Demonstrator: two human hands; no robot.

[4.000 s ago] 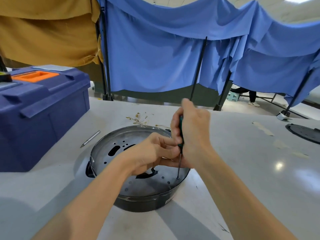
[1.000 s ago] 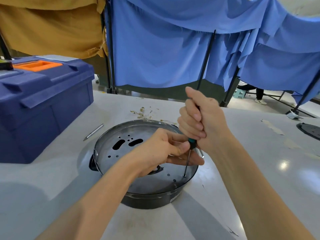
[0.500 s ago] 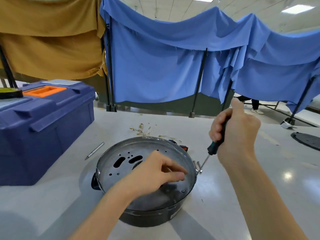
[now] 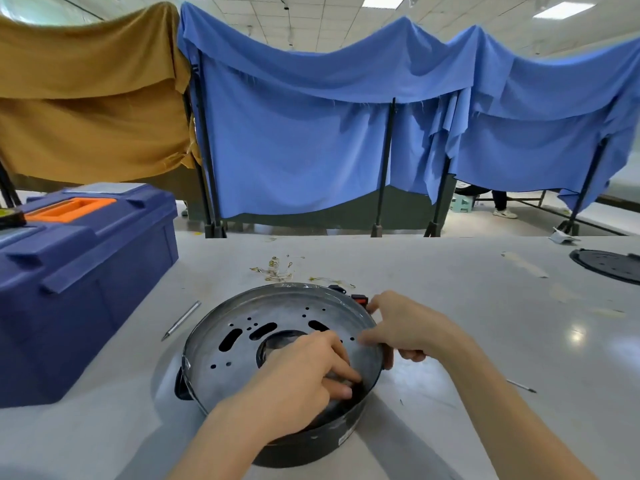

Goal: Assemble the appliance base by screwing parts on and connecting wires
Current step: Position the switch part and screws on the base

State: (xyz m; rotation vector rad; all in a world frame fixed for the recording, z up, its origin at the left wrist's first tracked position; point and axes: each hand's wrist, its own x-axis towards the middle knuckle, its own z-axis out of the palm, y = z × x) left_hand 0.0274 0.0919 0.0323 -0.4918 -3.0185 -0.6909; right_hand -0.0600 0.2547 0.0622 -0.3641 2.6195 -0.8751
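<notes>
Right hand now on base rim, fingers around it; left hand inside, grasp unclear; toolbox alongside.

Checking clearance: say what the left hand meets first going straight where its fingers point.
Most likely the inner side wall of the appliance base, just ahead of the left hand, near where the right hand grips the rim; blur hides the gap.

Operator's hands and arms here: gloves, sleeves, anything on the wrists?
No gloves: left hand and right hand are bare. The left forearm and right forearm are bare too, no sleeve in frame. No watch, band or ring visible, though the left fingers are blurred.
</notes>
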